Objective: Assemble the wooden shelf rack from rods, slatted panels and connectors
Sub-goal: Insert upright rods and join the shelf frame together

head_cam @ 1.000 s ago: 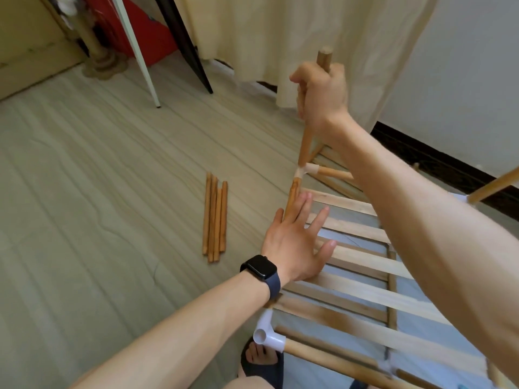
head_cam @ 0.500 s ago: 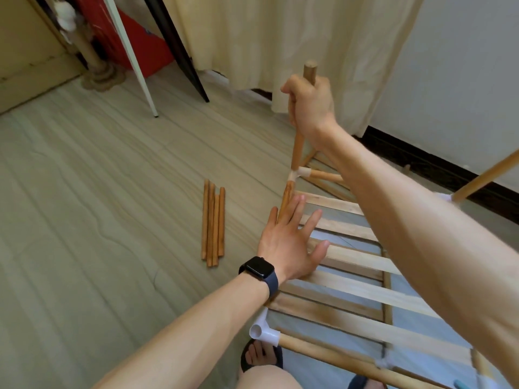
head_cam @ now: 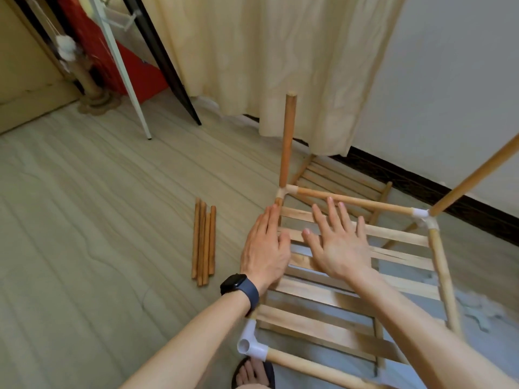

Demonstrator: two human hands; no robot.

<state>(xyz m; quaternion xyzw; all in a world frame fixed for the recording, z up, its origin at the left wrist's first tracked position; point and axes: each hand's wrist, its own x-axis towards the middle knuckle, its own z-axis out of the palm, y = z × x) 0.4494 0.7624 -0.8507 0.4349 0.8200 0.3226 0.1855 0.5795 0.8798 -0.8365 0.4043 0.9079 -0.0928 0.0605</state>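
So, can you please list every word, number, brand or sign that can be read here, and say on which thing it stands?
None: no text can be read in this view.
The watch: its screen is dark and shows nothing.
The red board: no print is visible.
The connectors: plain white, no marks visible.
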